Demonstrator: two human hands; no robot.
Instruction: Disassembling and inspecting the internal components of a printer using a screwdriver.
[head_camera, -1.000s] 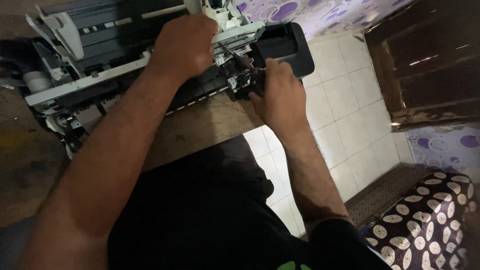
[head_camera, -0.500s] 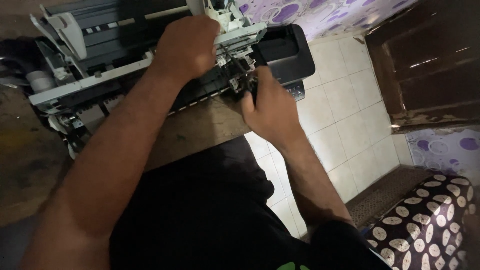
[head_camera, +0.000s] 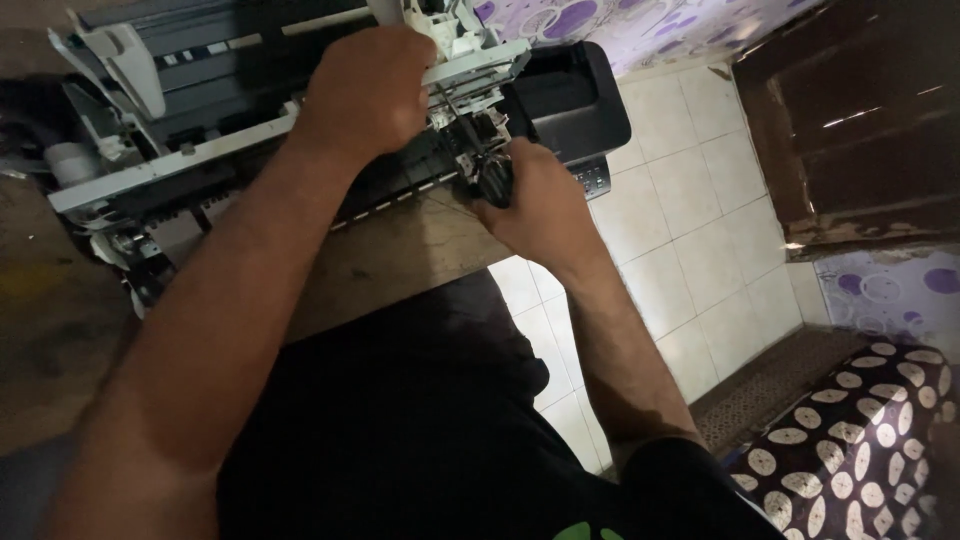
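Left hand (head_camera: 368, 92) clenched on the dismantled grey-and-white plastic printer's (head_camera: 200, 130) pale rail, running left-right across the wooden worktop (head_camera: 400, 250); right hand (head_camera: 535, 195), nearer, pinches its small black mechanism (head_camera: 487, 160).

Both forearms are bare from elbow to wrist, with no watch, band or ring showing on the left hand (head_camera: 370, 95) or the right hand (head_camera: 535, 200). A short black fabric sleeve (head_camera: 690, 480) covers the upper arm at the lower right of the frame. Dark black cloth garment (head_camera: 400, 420) fills the lower centre, with a small green marking (head_camera: 580, 532) at the bottom edge.
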